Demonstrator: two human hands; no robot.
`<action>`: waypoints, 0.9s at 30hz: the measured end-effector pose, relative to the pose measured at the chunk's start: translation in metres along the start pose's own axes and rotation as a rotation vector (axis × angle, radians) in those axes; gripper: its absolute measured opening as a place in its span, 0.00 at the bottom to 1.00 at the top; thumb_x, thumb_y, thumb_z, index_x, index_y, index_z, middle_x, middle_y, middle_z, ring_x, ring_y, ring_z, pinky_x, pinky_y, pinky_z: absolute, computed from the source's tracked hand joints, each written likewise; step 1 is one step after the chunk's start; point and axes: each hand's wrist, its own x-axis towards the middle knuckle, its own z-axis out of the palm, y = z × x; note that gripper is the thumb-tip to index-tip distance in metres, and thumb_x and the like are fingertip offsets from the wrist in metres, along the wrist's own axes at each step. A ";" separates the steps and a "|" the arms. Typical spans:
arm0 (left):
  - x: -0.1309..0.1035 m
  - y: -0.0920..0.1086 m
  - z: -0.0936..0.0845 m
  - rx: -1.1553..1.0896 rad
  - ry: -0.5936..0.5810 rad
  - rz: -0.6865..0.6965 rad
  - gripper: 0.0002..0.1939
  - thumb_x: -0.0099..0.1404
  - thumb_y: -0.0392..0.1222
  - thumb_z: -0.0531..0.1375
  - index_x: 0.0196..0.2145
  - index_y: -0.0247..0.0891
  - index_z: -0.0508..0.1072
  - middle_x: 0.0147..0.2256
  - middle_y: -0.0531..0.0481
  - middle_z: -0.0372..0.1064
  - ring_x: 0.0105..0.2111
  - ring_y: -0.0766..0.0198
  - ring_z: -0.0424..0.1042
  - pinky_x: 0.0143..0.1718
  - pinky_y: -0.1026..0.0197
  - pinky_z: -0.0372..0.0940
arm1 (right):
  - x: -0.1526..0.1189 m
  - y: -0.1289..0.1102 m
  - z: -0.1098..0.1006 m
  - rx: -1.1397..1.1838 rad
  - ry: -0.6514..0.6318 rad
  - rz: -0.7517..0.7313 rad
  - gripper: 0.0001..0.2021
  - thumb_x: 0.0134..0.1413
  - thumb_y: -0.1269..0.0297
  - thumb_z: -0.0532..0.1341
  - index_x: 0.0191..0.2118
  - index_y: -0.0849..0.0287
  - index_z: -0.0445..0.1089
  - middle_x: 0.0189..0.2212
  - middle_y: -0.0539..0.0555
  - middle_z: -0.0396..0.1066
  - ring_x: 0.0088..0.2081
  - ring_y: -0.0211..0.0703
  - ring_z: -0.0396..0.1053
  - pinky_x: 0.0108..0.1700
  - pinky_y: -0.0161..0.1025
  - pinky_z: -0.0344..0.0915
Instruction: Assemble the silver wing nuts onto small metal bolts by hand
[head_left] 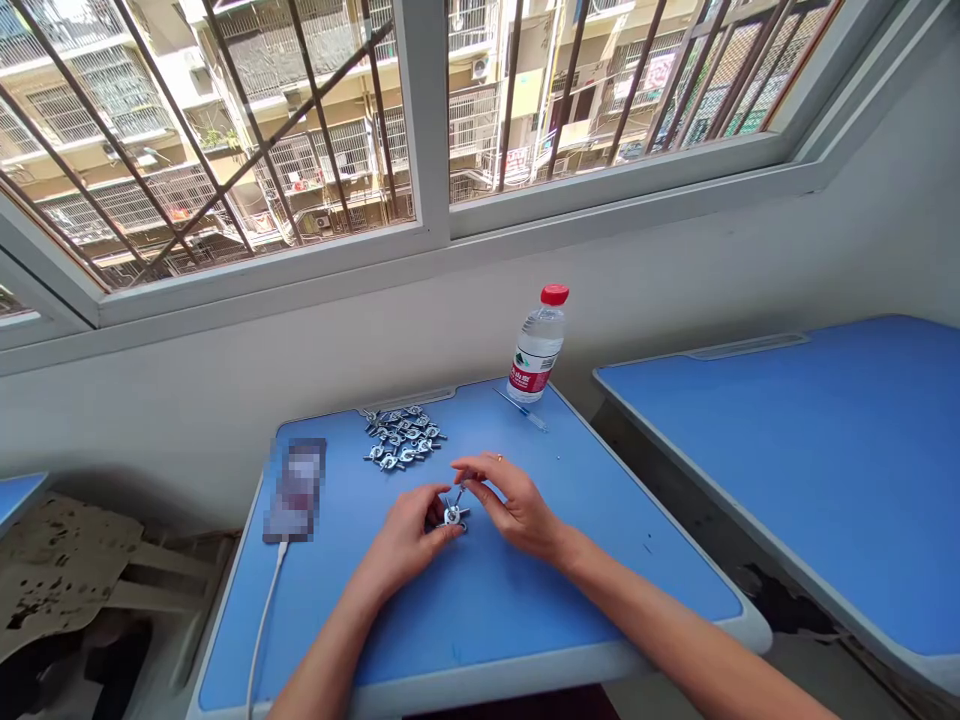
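Note:
My left hand (415,528) has its thumb and fingers closed around a small silvery metal fitting (452,516) with a round body and short pins sticking out. Just above the fitting, my right hand (510,500) is pinched together. A thin metal piece (460,494) runs from its fingertips down to the fitting; its exact kind is too small to make out. Beyond both hands, a loose pile of similar metal fittings (405,432) lies on the blue desk (480,630).
A water bottle (536,345) with a red cap stands at the desk's back right, a pen (521,410) lying before it. At left lies a phone (296,490) with a white cable (264,620). Another blue desk (810,450) is at right, a stool (67,560) at left.

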 end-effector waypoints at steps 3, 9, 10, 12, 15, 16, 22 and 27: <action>0.001 0.001 0.000 0.000 0.016 -0.022 0.17 0.63 0.40 0.58 0.50 0.38 0.70 0.34 0.50 0.72 0.35 0.60 0.68 0.39 0.61 0.62 | 0.000 0.000 -0.001 -0.006 -0.011 0.007 0.13 0.64 0.71 0.52 0.51 0.54 0.65 0.33 0.53 0.73 0.34 0.42 0.70 0.39 0.41 0.67; 0.001 0.000 0.000 0.035 0.018 0.024 0.14 0.64 0.38 0.57 0.47 0.40 0.72 0.36 0.49 0.72 0.36 0.59 0.69 0.40 0.60 0.61 | 0.000 0.001 0.001 -0.016 -0.013 0.010 0.12 0.64 0.70 0.52 0.50 0.54 0.66 0.31 0.53 0.73 0.33 0.43 0.70 0.38 0.41 0.67; 0.002 -0.001 0.000 0.036 0.016 0.034 0.14 0.64 0.38 0.57 0.47 0.40 0.73 0.35 0.49 0.72 0.35 0.59 0.68 0.39 0.60 0.61 | 0.000 0.001 0.001 -0.019 -0.014 0.012 0.12 0.64 0.70 0.52 0.49 0.54 0.66 0.31 0.53 0.73 0.33 0.43 0.70 0.38 0.40 0.67; 0.003 -0.003 0.000 0.030 0.014 0.043 0.14 0.64 0.39 0.57 0.46 0.40 0.73 0.34 0.49 0.72 0.35 0.59 0.68 0.39 0.60 0.61 | 0.001 0.001 0.001 -0.022 -0.012 0.017 0.11 0.64 0.70 0.53 0.49 0.55 0.67 0.31 0.53 0.73 0.33 0.42 0.70 0.38 0.40 0.67; 0.005 -0.006 0.001 0.001 0.011 0.027 0.13 0.62 0.39 0.58 0.45 0.39 0.74 0.33 0.49 0.71 0.34 0.60 0.68 0.38 0.61 0.61 | 0.003 0.001 0.002 -0.024 0.004 0.038 0.09 0.64 0.69 0.53 0.46 0.55 0.69 0.30 0.52 0.74 0.32 0.42 0.70 0.38 0.40 0.66; 0.006 -0.006 0.002 -0.016 0.010 0.019 0.13 0.62 0.39 0.58 0.44 0.39 0.74 0.32 0.50 0.71 0.33 0.60 0.67 0.38 0.61 0.61 | 0.003 0.001 0.002 -0.023 0.010 0.044 0.09 0.64 0.69 0.54 0.45 0.55 0.69 0.30 0.52 0.74 0.32 0.42 0.69 0.38 0.40 0.66; 0.008 -0.005 0.002 -0.101 0.023 -0.021 0.13 0.59 0.39 0.58 0.43 0.39 0.75 0.29 0.51 0.69 0.31 0.61 0.67 0.34 0.63 0.62 | 0.004 0.000 0.001 0.003 0.018 0.075 0.09 0.64 0.68 0.53 0.42 0.55 0.71 0.28 0.51 0.74 0.31 0.41 0.69 0.39 0.41 0.66; 0.009 -0.005 0.002 -0.141 0.024 -0.041 0.13 0.57 0.41 0.58 0.41 0.38 0.75 0.29 0.51 0.69 0.30 0.61 0.66 0.32 0.63 0.61 | 0.003 0.000 0.004 0.006 0.068 0.117 0.08 0.63 0.69 0.54 0.41 0.55 0.71 0.27 0.51 0.73 0.31 0.41 0.69 0.38 0.40 0.65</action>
